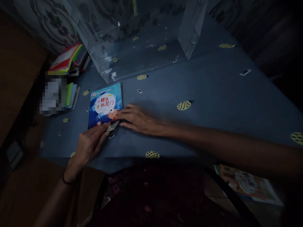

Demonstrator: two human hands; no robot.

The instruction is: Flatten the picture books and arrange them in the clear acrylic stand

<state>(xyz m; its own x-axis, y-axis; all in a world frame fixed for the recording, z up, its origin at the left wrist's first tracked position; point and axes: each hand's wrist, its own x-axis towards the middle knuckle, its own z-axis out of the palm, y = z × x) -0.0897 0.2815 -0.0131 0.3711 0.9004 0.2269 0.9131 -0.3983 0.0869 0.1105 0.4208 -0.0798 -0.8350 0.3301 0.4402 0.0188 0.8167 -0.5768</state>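
Observation:
A blue children's picture book [106, 97] with a white oval title patch and an orange fish lies cover up on the cloth-covered table. My left hand [91, 140] is closed at its lower edge, fingers together and thumb tucked below. At the book's lower right corner, my right hand [137, 118] pinches with thumb and fingers. Between the two hands a small pale strip [113, 126] shows; whether it is the book's page edges or a separate piece of paper, I cannot tell. My fingers hide the bottom of the cover.
Behind the book stands a clear acrylic box [142, 60]. Stacked books [67, 60] and more thin books [73, 94] lie at the left, beside a blurred-out pale object [53, 94]. The dark blue tablecloth [213, 85] has pineapple prints. Another book [246, 183] lies below the table's front edge.

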